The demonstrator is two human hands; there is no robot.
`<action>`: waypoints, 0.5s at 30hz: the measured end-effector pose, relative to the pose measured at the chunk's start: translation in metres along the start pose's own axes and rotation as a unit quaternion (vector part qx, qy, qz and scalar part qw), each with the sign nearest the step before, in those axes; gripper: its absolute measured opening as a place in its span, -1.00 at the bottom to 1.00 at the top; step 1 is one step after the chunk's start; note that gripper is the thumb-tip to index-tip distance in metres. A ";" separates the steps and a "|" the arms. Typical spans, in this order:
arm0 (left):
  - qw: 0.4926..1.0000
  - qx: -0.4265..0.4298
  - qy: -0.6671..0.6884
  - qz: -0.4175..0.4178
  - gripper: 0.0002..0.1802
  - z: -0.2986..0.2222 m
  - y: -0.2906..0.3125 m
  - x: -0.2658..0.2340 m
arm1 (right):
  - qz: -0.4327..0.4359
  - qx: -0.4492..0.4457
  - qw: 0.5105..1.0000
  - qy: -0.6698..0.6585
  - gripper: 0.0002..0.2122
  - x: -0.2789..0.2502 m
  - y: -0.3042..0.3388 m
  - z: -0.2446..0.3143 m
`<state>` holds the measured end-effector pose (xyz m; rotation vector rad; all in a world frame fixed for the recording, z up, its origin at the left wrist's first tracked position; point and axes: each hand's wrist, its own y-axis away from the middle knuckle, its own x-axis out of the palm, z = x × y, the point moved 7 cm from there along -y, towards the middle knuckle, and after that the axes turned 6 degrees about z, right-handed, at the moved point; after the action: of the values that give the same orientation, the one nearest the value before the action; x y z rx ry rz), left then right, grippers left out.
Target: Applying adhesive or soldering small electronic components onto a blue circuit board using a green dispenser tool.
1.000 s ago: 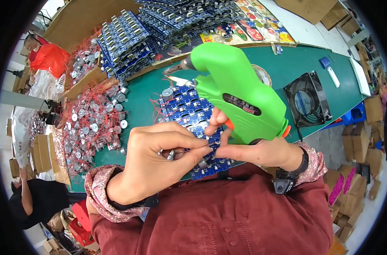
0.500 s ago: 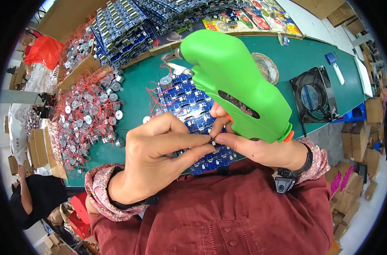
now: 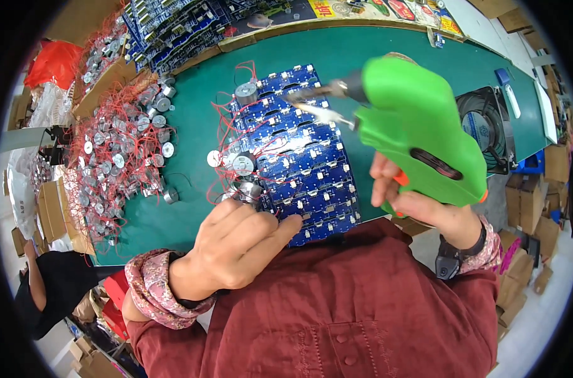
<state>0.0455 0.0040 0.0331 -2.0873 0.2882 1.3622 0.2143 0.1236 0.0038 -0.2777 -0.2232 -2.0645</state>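
My right hand [image 3: 428,205] grips a green soldering gun [image 3: 419,120] by its handle, below the orange trigger. The gun's metal tip and white feed nozzle point left over the upper right of a blue circuit board panel [image 3: 305,170], blurred by motion. My left hand [image 3: 233,249] is closed at the panel's lower left corner, thumb and forefinger together over the board; what they pinch is hidden. Several small silver motors [image 3: 243,165] with red wires lie along the panel's left edge, just beyond my left hand.
A large heap of wired motors [image 3: 126,157] covers the left of the green table [image 3: 198,126]. Stacked circuit boards [image 3: 173,31] stand at the back left. A black fan [image 3: 482,129] sits at the right, near a white and blue tool [image 3: 512,101]. Another person's arm [image 3: 34,277] shows far left.
The soldering gun in my right hand has swung right, away from the board. My left hand has drawn slightly left and down, apart from the right. More of the panel and motors shows.
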 end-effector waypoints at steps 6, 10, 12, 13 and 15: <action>0.996 0.039 -0.080 0.013 -0.68 -0.009 -0.004 0.007 | -0.008 0.080 0.996 -0.033 -0.55 -0.013 0.043 -0.018; 0.993 0.041 -0.108 0.013 -0.71 -0.011 -0.004 0.012 | 0.011 0.080 0.996 -0.031 -0.70 -0.017 0.062 -0.026; 0.989 0.021 -0.144 -0.001 -0.58 -0.009 -0.006 0.012 | -0.016 0.124 0.989 0.074 -0.72 -0.026 0.071 -0.036; 0.990 0.021 -0.143 0.000 -0.58 -0.008 -0.007 0.013 | 0.002 0.083 0.993 0.087 -0.73 -0.020 0.061 -0.026; 0.988 0.014 -0.151 0.007 -0.66 -0.007 -0.008 0.013 | 0.003 0.103 0.991 0.082 -0.73 -0.014 0.055 -0.024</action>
<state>0.0607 0.0080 0.0272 -1.8250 0.1926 1.6464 0.2665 0.1023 -0.0211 0.0175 -0.3319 -2.0275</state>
